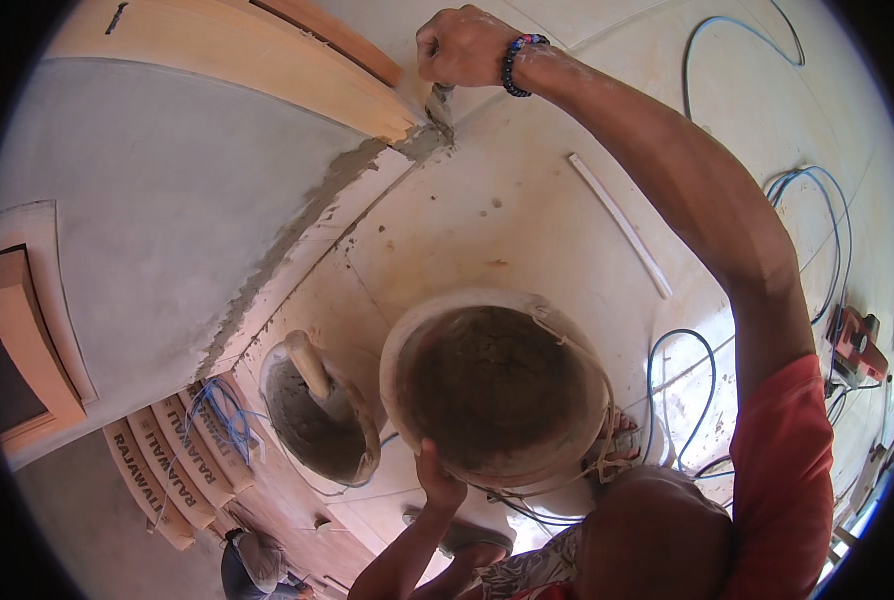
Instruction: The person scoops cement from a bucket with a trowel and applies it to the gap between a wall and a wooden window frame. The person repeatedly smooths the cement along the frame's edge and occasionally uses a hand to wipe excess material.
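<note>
My right hand [464, 48], a beaded bracelet at its wrist, is closed around a small trowel [440, 103], whose handle is mostly hidden. The grey blade touches wet mortar [429, 143] at the foot of the wooden door frame [267, 65]. Close to my body stands a large round bucket [395, 395] with dark grey mortar [497, 380] inside. My left hand [440, 478] grips its near rim, thumb up. Left of it, a smaller bucket [370, 462] holds mortar and a tool with a pale wooden handle [309, 365].
A white strip [620, 225] lies on the tiled floor. Blue cable [702, 345] loops at the right, near a red power tool [855, 345]. Brown boxes [152, 470] stand along the left wall. Another person [257, 565] is low at the left.
</note>
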The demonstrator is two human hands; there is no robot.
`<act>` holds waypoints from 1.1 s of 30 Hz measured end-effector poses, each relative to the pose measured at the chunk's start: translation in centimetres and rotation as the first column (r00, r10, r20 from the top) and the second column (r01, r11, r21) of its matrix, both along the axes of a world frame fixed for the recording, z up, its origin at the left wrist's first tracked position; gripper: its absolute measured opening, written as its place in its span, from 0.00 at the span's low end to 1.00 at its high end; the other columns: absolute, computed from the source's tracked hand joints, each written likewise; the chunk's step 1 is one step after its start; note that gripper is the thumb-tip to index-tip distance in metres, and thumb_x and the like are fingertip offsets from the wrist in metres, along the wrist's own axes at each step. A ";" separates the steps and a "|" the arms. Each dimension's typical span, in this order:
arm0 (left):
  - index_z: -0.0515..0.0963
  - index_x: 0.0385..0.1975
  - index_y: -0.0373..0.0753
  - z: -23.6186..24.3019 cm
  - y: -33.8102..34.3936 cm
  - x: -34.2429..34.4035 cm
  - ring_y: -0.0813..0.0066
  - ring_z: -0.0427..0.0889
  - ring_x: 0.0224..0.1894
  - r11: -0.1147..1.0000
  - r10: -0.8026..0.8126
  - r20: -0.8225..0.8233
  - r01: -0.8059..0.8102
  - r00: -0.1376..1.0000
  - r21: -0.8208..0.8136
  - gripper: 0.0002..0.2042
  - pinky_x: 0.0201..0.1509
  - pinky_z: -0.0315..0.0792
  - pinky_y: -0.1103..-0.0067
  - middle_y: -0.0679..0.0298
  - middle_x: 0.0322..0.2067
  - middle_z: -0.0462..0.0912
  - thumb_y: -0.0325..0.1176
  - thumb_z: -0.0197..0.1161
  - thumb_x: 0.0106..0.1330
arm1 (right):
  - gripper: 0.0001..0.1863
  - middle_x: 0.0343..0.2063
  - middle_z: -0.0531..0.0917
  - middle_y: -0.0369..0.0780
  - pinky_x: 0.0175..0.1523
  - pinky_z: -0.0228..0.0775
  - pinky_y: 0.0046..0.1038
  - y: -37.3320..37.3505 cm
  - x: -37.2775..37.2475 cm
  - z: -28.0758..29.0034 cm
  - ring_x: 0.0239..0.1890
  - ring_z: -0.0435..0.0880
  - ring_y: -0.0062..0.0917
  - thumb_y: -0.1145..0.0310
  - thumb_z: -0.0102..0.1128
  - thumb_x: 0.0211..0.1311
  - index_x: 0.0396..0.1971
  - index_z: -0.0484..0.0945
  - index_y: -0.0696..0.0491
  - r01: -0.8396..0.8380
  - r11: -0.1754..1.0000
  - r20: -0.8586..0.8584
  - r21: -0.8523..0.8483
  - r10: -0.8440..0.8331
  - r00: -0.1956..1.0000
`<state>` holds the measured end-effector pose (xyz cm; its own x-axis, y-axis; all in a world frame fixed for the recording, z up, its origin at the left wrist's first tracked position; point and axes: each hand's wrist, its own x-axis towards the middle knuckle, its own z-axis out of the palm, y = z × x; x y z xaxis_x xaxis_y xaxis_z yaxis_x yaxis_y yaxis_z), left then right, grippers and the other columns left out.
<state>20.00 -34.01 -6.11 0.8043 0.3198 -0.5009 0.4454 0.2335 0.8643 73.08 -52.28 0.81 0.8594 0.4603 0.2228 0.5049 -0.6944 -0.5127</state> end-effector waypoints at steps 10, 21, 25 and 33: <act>0.62 0.61 0.30 0.2 -0.7 1.2 0.50 0.74 0.56 0.642 -0.459 0.204 0.164 0.865 0.749 0.19 0.61 0.68 0.65 0.44 0.55 0.72 0.28 0.49 0.73 | 0.13 0.26 0.85 0.49 0.43 0.78 0.37 -0.2 -2.8 4.3 0.31 0.85 0.44 0.61 0.62 0.51 0.24 0.84 0.56 -0.035 0.978 -0.107 0.204 0.058 0.993; 0.65 0.60 0.27 -2.8 -1.7 -0.5 0.51 0.72 0.56 0.694 -0.285 0.199 0.059 0.938 0.717 0.19 0.62 0.64 0.66 0.46 0.55 0.73 0.30 0.46 0.73 | 0.11 0.32 0.84 0.41 0.27 0.76 0.18 -12.5 -14.1 4.0 0.27 0.84 0.21 0.71 0.65 0.59 0.40 0.77 0.55 0.354 0.667 -0.643 0.656 0.249 0.724; 0.67 0.59 0.28 1.4 -3.2 3.2 0.67 0.72 0.57 0.983 0.018 0.149 -0.045 0.989 0.181 0.24 0.62 0.63 0.73 0.54 0.55 0.73 0.44 0.47 0.76 | 0.07 0.34 0.83 0.43 0.27 0.80 0.21 -13.7 -18.3 2.0 0.30 0.87 0.28 0.77 0.58 0.58 0.36 0.72 0.54 0.438 0.599 -0.731 0.671 0.434 0.526; 0.66 0.60 0.29 3.1 -3.7 3.9 0.64 0.71 0.59 0.990 0.137 0.063 -0.138 0.989 0.008 0.25 0.64 0.62 0.73 0.53 0.56 0.73 0.47 0.42 0.77 | 0.23 0.28 0.81 0.41 0.23 0.66 0.18 -12.2 -22.1 5.9 0.21 0.76 0.19 0.67 0.67 0.56 0.50 0.75 0.63 0.161 0.687 -0.657 0.709 0.560 0.505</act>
<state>23.89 -37.68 -2.98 0.7816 0.4353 -0.4467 0.3554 0.2777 0.8925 51.00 -64.50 6.66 0.6972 0.6937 -0.1808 -0.2911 0.0435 -0.9557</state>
